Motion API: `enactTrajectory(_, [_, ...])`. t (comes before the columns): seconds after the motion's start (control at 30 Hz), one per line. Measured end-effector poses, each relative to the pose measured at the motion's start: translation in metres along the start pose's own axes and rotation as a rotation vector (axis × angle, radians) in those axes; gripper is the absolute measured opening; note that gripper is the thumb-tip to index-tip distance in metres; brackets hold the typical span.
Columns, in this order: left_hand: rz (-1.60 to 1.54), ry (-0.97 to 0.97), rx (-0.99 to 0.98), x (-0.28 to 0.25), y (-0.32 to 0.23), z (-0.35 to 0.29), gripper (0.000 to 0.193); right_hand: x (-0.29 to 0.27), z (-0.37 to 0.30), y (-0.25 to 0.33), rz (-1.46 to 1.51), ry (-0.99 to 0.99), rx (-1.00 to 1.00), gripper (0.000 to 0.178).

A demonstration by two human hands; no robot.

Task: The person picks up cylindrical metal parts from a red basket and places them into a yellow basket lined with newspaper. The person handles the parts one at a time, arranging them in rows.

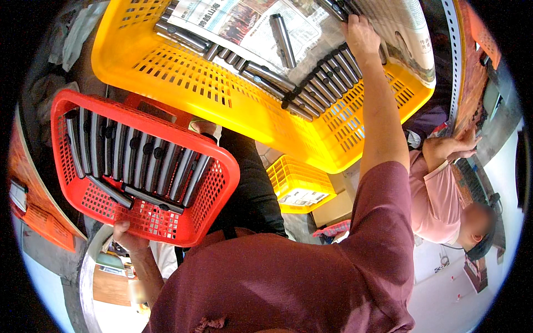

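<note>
I have my left hand point(129, 237) at eight o'clock, clasping the near edge of a red perforated plastic basket point(191, 140), my thumb up against its wall. The basket sits tilted at nine o'clock; a row of dark cylindrical tubes point(133, 158) stands side by side in it, with two more lying across their near ends.

My right hand point(363, 40) is out at one o'clock, over a large yellow perforated basket point(261, 119) that spans twelve o'clock. My fingers curl by a dark tube point(335, 8) at the top edge; I cannot tell whether they grip it. Below them lies a row of tubes point(328, 77), and a lone tube point(283, 41) rests on newspaper point(250, 25) at twelve. At three o'clock, a co-worker in a pink shirt point(433, 191) bends an arm.
</note>
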State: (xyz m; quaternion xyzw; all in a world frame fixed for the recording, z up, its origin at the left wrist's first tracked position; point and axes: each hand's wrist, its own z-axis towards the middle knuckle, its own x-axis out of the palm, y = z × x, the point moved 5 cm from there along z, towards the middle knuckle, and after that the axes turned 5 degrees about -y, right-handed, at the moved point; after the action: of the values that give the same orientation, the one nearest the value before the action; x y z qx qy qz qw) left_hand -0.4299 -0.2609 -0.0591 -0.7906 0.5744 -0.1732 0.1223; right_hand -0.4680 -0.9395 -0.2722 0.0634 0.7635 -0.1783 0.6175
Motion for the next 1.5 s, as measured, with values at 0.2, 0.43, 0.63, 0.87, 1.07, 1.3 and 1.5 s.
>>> enactTrajectory(0.2, [0.001, -0.013, 0.036, 0.001, 0.002, -0.007, 0.071, -0.018, -0.008, 0.023, 0.031, -0.129, 0.048, 0.031])
enactTrajectory(0.43, [-0.036, -0.047, 0.053, -0.013, 0.004, -0.007, 0.072, -0.025, -0.059, 0.146, 0.392, 0.288, 0.149, 0.053])
enactTrajectory(0.63, [-0.002, -0.067, 0.057, -0.009, 0.001, -0.012, 0.073, 0.003, -0.057, 0.132, 0.563, 0.225, 0.214, 0.045])
enactTrajectory(0.87, [-0.041, -0.008, 0.022, 0.001, 0.006, -0.013, 0.073, -0.01, -0.09, 0.113, 1.618, -0.119, 1.056, 0.05])
enactTrajectory(1.07, [0.005, -0.057, 0.033, -0.007, 0.003, -0.016, 0.073, 0.017, -0.041, 0.111, 1.95, -0.423, 1.301, 0.018])
enactTrajectory(1.3, [0.028, -0.03, 0.027, 0.005, -0.001, -0.01, 0.071, 0.037, -0.035, 0.079, 1.358, -0.092, 1.127, 0.025])
enactTrajectory(1.5, [-0.005, -0.008, -0.018, 0.008, 0.002, -0.01, 0.067, -0.022, -0.035, 0.047, 0.288, -0.034, 0.243, 0.028])
